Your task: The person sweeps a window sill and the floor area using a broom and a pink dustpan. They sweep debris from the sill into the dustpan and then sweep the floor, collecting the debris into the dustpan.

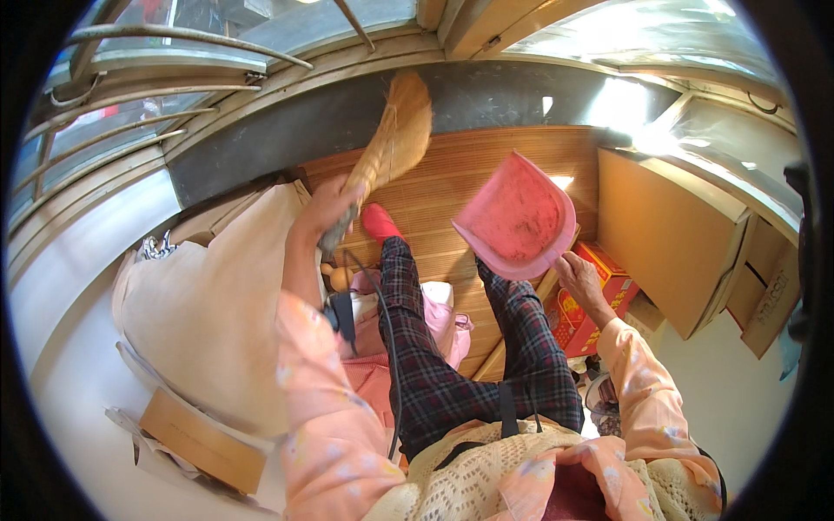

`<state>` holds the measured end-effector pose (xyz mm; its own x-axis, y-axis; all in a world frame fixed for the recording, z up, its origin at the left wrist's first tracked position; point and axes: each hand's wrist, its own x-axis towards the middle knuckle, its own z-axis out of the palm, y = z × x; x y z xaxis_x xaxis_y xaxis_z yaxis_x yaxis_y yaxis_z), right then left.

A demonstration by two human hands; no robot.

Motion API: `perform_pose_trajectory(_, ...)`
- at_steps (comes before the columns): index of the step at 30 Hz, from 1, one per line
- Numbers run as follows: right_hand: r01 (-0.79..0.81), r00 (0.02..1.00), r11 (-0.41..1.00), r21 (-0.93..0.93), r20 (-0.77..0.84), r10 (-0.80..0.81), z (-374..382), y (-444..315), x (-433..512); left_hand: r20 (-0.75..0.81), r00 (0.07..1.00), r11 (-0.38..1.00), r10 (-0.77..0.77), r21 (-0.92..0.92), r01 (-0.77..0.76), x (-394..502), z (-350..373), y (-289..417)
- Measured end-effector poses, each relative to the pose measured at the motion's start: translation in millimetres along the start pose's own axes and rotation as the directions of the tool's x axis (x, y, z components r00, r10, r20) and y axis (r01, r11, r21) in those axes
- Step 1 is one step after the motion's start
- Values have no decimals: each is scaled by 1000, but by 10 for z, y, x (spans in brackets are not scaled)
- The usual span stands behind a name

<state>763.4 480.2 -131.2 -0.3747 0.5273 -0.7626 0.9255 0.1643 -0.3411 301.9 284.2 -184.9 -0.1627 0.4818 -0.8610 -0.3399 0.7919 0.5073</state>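
Note:
My left hand (pixel 332 205) is closed around the grey-bound handle of a straw hand broom (pixel 401 130). The broom's bristles point away from me, up in front of the dark window sill (pixel 482 98). In my right hand (pixel 576 277) is a pink plastic dustpan (pixel 521 211), gripped at its near right side, where the fingers hide its handle. Dark dust marks the inside of the pan, which faces up toward me. Broom and dustpan are apart. Below them spreads a brown slatted mat (pixel 436 185), with my foot in a red sock (pixel 381 223) on it.
A large cardboard box (pixel 664 234) and a red printed carton (pixel 593 299) stand at the right. At the left lies a big beige sheet (pixel 208 325). Pink cloth (pixel 449 332) lies between my legs. Window bars (pixel 189 36) cross the upper left. A black cable (pixel 391 338) hangs before me.

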Motion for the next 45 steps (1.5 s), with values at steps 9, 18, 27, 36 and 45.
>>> perform_pose_trajectory(9, -25, 999, 999, -45, -43, 23, 136, 309, 172, -396, 916, 998, 63, 7, -66, 43, -411, 155)
perform_pose_trajectory(18, 27, 995, 982, -189, -94, -45, 142, 475, 422, -241, 963, 974, 123, 215, -71, -112, 531, -429)
perform_pose_trajectory(27, 48, 982, 984, -174, -174, -79, 216, 858, 765, -570, 793, 846, 212, 513, 143, 504, 886, -340)
perform_pose_trajectory(36, 123, 970, 978, -170, -188, -155, 517, 1055, 1227, -444, 806, 636, 391, 764, 112, -80, 1111, 189)
perform_pose_trajectory(45, 81, 971, 984, -161, -210, -114, 1050, 1177, 1163, -164, 911, 661, 378, 737, -141, 719, 1002, -3)
